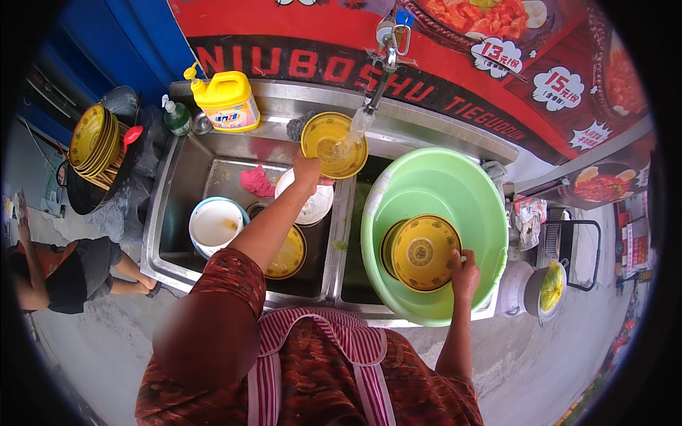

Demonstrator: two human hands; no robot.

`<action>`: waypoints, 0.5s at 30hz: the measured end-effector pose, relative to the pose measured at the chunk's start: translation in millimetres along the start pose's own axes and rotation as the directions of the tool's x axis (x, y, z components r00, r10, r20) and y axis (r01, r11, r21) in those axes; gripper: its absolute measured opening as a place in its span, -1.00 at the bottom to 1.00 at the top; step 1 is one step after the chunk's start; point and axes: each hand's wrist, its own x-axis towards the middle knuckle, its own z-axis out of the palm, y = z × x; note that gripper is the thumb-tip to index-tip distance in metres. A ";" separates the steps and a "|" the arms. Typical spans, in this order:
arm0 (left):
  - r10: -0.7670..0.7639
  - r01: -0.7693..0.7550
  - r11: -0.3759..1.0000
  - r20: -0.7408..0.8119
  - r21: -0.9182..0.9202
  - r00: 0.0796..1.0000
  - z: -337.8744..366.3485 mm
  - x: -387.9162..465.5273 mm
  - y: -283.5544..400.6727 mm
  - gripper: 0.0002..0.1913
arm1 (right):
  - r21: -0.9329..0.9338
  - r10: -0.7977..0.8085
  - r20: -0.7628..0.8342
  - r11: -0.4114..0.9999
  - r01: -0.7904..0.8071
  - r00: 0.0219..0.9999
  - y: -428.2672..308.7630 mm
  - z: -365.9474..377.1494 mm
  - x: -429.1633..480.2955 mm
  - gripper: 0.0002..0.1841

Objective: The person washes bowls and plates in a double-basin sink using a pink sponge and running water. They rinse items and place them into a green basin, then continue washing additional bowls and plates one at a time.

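Observation:
My left hand (310, 173) grips the rim of a yellow patterned bowl (325, 160), tilted under the running tap (381, 88); water falls into the bowl. With my right hand (465, 274) I hold the rim of another yellow bowl (424, 253), which lies over a stack of similar bowls inside the light green plastic basin (482, 213). Below my left forearm, in the left sink compartment, are a white bowl (314, 205), a yellow bowl (290, 255), a white tub (213, 222) and a pink cloth (257, 182).
A yellow detergent jug (229, 104), a green pump bottle (177, 117) and a grey scouring pad (299, 127) stand along the back of the steel sink (333, 239). At left, stacked yellow bowls (96, 141) rest in a black wok (88, 197). Another person (69, 271) is farther left.

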 end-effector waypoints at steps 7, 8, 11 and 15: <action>-0.259 0.255 0.965 0.314 0.053 0.913 9.9 20.4 -25.7 -0.64 | 0.147 -0.160 -0.310 0.966 0.214 0.937 -49.1 -2.8 13.3 -0.51; -0.295 0.302 0.953 0.295 0.022 0.909 9.9 17.2 -26.6 -0.65 | 0.245 -0.234 -0.284 0.920 0.307 0.930 -66.4 0.4 16.7 -0.49; -0.189 0.174 0.981 0.251 0.084 0.949 10.5 12.8 -11.2 -0.66 | 0.483 -0.476 -0.276 0.682 0.549 0.835 -145.7 28.4 47.9 -0.44; -0.118 0.085 0.985 0.223 0.149 0.968 -1.9 8.6 39.0 -0.67 | 0.621 -0.377 -0.081 0.705 0.343 0.923 -263.0 91.9 109.8 -0.45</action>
